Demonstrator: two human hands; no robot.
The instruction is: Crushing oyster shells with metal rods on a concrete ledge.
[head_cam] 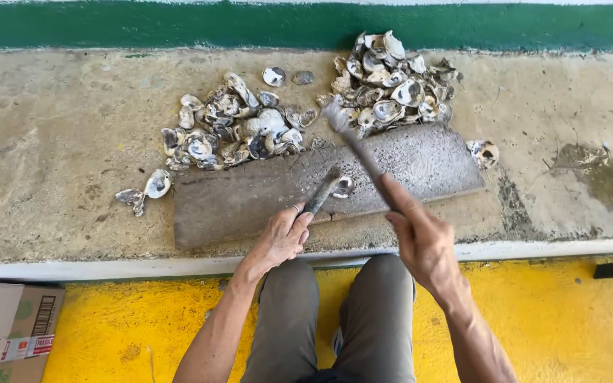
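Stone slab point(250, 202): left hand point(282, 237) gripping chisel point(322, 191), right hand point(423, 241) gripping blurred hammer point(352, 138).

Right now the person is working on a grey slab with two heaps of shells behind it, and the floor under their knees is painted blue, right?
Not quite: the floor under the knees is yellow, not blue, as the head view shows. The rest holds: a grey slab with two heaps of shells behind it.

Cardboard box point(5, 326) lower left; yellow floor point(548, 312); green wall point(143, 25).
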